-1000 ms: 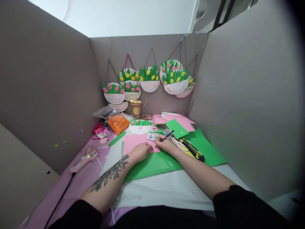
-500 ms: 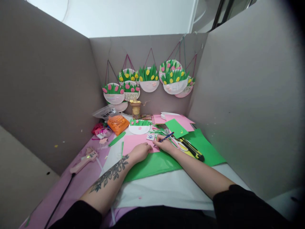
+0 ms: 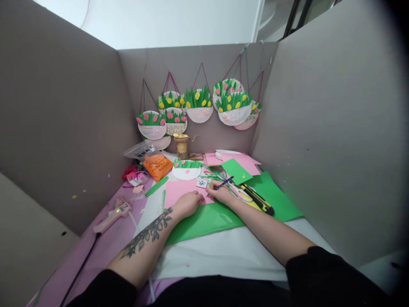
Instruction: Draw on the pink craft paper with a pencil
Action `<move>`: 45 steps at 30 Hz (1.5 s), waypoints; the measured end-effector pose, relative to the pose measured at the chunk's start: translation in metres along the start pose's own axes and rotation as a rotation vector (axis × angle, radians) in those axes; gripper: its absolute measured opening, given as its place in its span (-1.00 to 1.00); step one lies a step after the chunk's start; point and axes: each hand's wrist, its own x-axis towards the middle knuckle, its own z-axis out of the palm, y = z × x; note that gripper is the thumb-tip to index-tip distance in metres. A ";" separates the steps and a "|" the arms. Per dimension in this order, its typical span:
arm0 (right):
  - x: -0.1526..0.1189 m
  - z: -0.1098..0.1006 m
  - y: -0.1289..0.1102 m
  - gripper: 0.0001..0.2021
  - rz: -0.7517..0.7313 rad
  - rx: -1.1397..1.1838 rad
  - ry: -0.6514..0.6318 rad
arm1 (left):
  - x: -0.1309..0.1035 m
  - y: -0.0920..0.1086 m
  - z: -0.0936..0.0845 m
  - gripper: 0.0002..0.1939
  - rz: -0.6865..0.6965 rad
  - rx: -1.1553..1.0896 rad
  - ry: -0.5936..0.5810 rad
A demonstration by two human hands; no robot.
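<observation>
My right hand grips a dark blue pen, its lower end down at the right side of a pink sheet of paper. On that same sheet my left hand lies with its fingers stretched toward the pen, holding nothing that I can see. Beneath the pink sheet is a larger green sheet. A small white square with a blue drawn mark sits at the pink sheet's upper right. Just behind it rests a half paper plate with green paper leaves and pink paper flowers.
Right of my hands are a yellow-black utility knife, scissors and a small green sheet. To the left lie a pink glue gun with a cord and an orange packet. Decorated plates hang on the grey back panel.
The view has shifted very slightly. Both hands keep almost the same place, with the pen still held over the pink sheet.
</observation>
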 end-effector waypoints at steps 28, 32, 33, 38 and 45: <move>-0.003 0.001 -0.007 -0.79 0.068 0.065 0.022 | -0.002 0.002 -0.002 -0.69 -0.031 0.003 -0.028; -0.001 0.000 -0.002 -0.79 0.110 0.127 0.026 | -0.003 0.002 -0.002 -0.69 -0.025 0.026 -0.026; -0.001 -0.001 0.000 -0.78 0.107 0.126 0.036 | -0.003 0.002 -0.002 -0.69 -0.021 0.038 -0.025; 0.001 -0.001 0.004 -0.75 0.073 0.098 0.052 | -0.005 0.004 -0.005 -0.69 -0.010 0.071 -0.027; -0.001 0.001 -0.005 -0.65 0.151 0.243 -0.015 | -0.009 0.005 -0.010 -0.68 -0.016 0.064 -0.030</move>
